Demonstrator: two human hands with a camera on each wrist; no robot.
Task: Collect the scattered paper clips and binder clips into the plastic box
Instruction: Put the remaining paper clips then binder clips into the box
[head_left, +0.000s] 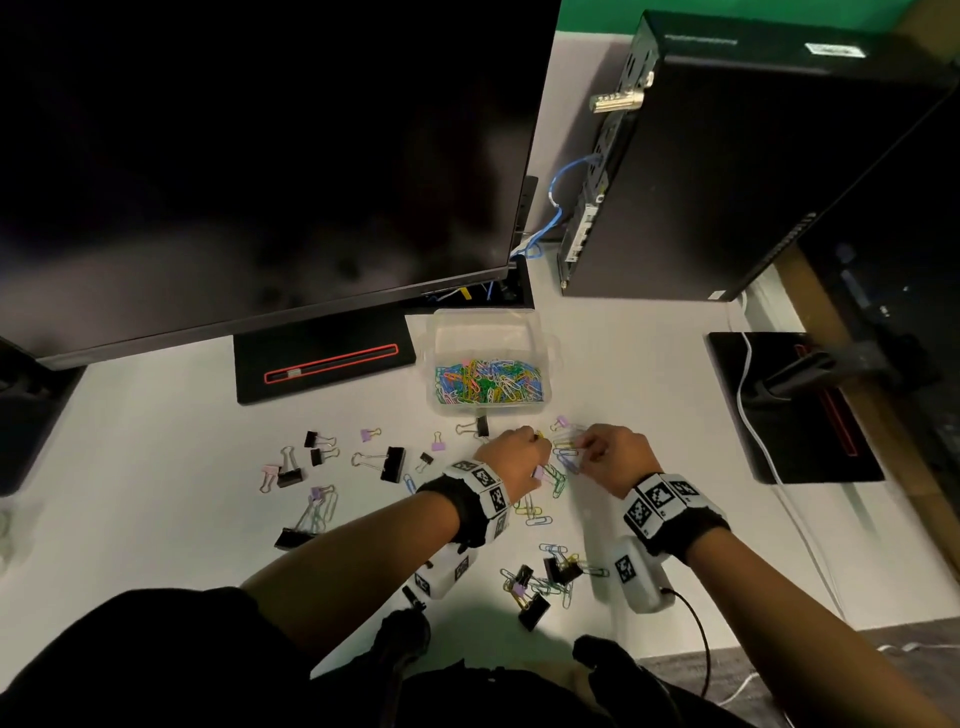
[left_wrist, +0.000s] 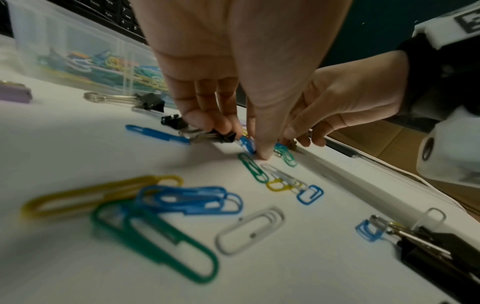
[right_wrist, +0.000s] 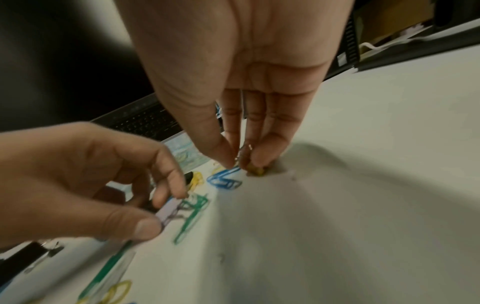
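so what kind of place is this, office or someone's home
Most likely an office desk, though a home workstation can't be ruled out: a dark monitor on its stand, a black desktop computer with a blue network cable, and a white desk strewn with clips.

No readable words or brands anywhere. Keyboard (left_wrist: 114, 12) at 11 o'clock of left wrist view: key legends "4", "5" faintly legible, others blurred. Wristbands (head_left: 480, 486) carry square coded markers only, no letters.
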